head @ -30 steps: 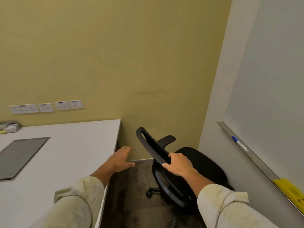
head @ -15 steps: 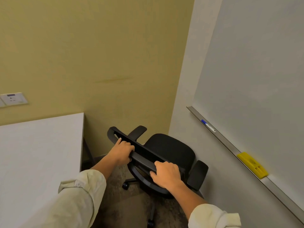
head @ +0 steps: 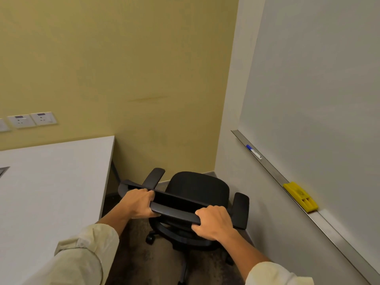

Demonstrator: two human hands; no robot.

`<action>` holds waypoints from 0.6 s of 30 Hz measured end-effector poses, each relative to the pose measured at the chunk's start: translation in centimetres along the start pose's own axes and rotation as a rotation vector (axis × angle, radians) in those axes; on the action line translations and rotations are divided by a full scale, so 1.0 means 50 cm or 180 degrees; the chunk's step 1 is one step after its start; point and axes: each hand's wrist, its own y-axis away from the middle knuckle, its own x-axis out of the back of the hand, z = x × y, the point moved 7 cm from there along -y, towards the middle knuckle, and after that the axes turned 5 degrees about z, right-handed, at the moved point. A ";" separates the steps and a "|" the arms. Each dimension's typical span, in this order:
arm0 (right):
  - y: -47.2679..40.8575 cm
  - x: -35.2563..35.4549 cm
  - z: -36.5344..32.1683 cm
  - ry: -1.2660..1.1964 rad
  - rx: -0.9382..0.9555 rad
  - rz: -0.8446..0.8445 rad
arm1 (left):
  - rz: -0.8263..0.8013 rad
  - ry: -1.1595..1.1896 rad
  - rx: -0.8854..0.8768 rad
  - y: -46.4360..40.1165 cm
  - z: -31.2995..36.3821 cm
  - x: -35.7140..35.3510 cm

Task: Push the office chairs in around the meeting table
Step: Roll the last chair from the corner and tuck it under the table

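Head view: a black office chair [head: 197, 190] stands on the dark floor in the corner of the room, just to the right of the white meeting table [head: 53, 182] and apart from its right edge. The chair's seat points away from the person toward the yellow wall [head: 123, 68], with its back nearest the camera. The top rail of the backrest runs as a long bar from upper left, beside the table's corner, down to lower right. The left hand [head: 138, 204] is wrapped closed around the left part of that rail, fingers curled over it. The right hand [head: 213, 223] is clenched around the rail's right end. Right of the chair, a whiteboard [head: 318, 79] hangs on the side wall; its tray holds a blue-capped marker [head: 254, 152] and a yellow eraser [head: 300, 196].
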 end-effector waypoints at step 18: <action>0.099 0.029 0.028 0.0054 0.1149 -0.0302 | -0.0312 0.0061 0.1100 0.247 0.135 -0.024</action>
